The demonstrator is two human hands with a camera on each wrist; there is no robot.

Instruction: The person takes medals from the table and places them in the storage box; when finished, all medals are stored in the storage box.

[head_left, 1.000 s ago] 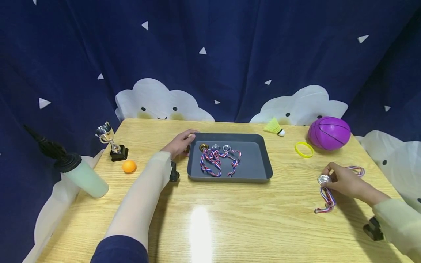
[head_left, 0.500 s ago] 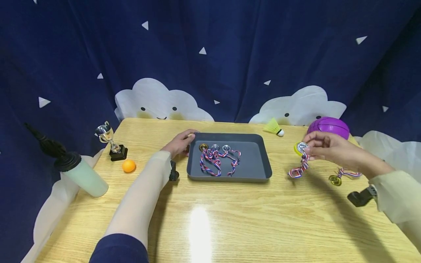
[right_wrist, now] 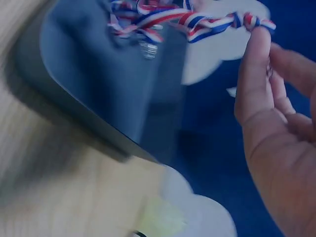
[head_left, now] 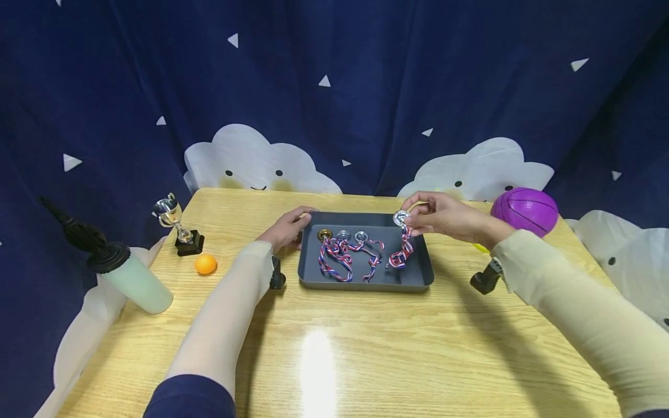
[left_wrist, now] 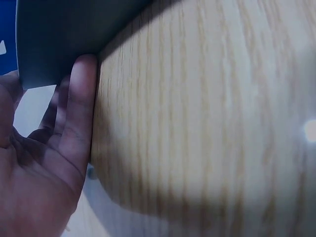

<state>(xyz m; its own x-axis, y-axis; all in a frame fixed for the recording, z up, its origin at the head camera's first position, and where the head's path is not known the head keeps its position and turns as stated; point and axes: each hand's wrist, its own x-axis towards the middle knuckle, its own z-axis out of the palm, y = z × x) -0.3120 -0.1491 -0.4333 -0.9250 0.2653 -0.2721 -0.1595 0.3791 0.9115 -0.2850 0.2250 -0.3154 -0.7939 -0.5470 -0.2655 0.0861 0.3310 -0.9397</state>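
In the head view, my right hand pinches a silver medal over the right part of the dark grey tray. Its red, white and blue ribbon hangs down towards the tray floor; the right wrist view shows this ribbon at the fingertips. Inside the tray lie a gold medal and two silver medals, their ribbons tangled below them. At the far left corner my left hand holds the tray, thumb against its side wall, as the left wrist view also shows.
To the left are a trophy cup, an orange table tennis ball and a pale green bottle. A purple ball sits at the far right; a yellow ring is mostly covered by my right arm. A yellow shuttlecock lies behind the tray.
My right hand has lifted the silver medal from the table's right side and carried it left over the tray. A gold medal there is now behind my arm. The left hand stays put.
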